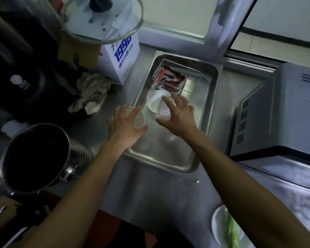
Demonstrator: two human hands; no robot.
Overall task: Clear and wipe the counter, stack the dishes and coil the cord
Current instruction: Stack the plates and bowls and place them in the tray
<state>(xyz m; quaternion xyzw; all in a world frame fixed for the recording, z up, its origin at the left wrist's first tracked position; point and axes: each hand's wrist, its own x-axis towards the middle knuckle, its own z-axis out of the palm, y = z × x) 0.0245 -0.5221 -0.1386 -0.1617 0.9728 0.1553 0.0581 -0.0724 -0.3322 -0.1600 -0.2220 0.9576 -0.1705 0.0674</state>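
Two hands at dish-stacking — left hand [126,124] grips a bowl [139,117], right hand [177,114] grips a white bowl [164,109] in the steel tray [210,97] — nesting appears next.

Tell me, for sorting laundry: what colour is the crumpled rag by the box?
Beige-grey rag, seen in the head view.

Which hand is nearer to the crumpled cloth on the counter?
The left hand. It holds a small bowl at the steel tray's left rim, just right of the cloth. The right hand is farther right, inside the tray, on a white bowl.
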